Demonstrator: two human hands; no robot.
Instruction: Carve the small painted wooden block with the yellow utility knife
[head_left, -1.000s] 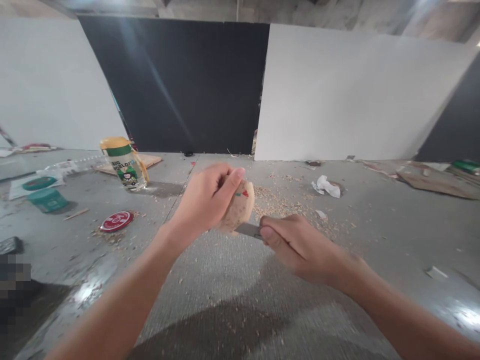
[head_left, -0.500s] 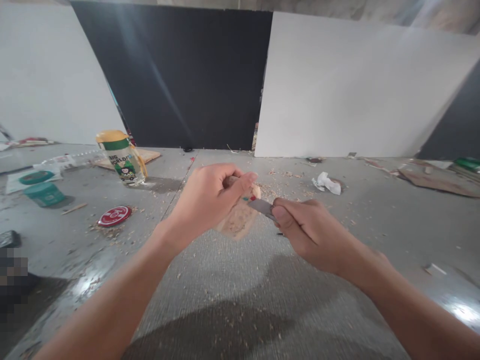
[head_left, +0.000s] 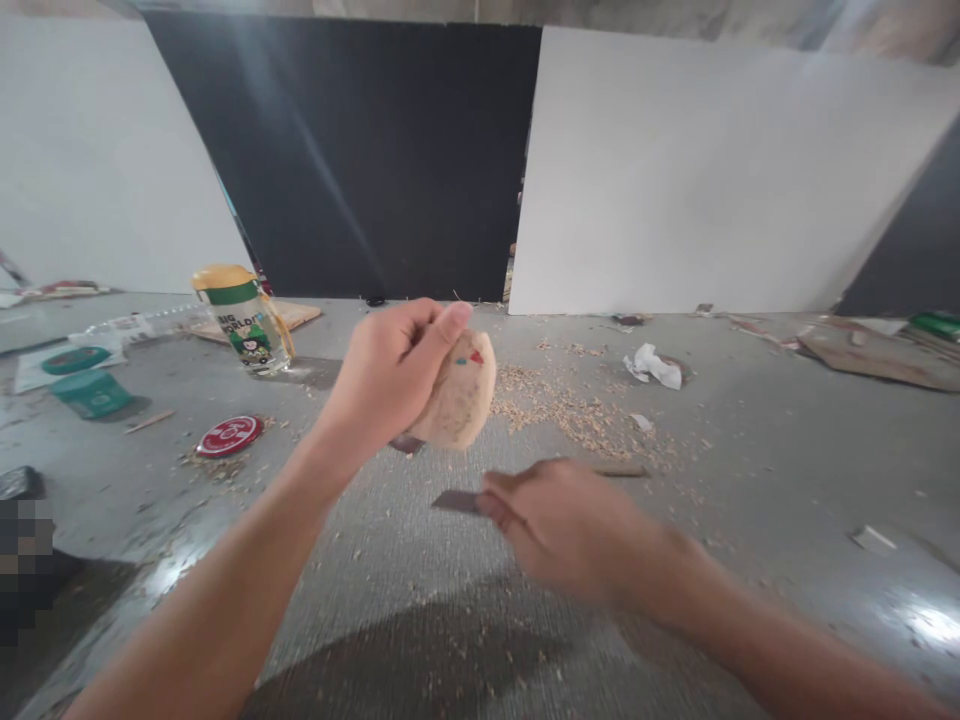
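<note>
My left hand [head_left: 401, 365] is closed round a pale carved piece of wood [head_left: 457, 400] with small red and teal marks near its top, held up above the grey floor. The thumb presses on the upper edge; the fingers behind are hidden. Lower and to the right, my right hand [head_left: 570, 520], blurred, grips a flat grey blade [head_left: 456, 501], its tip pointing left. The blade is apart from the wood. Past the right hand's knuckles a thin brown stick-like end [head_left: 621, 469] shows; I cannot tell whether it belongs to the blade.
Wood shavings [head_left: 577, 410] litter the grey floor. Crumpled white tissue [head_left: 654, 366] lies to the right. On the left are a yellow-lidded bottle [head_left: 244, 320], a teal container [head_left: 91, 394] and a red round lid [head_left: 229, 436]. Black [head_left: 360, 160] and white panels [head_left: 712, 170] stand behind.
The blade has come away from the wood as my right hand moved down and left. My left hand has moved slightly up and left with the wood, showing more of its face.
</note>
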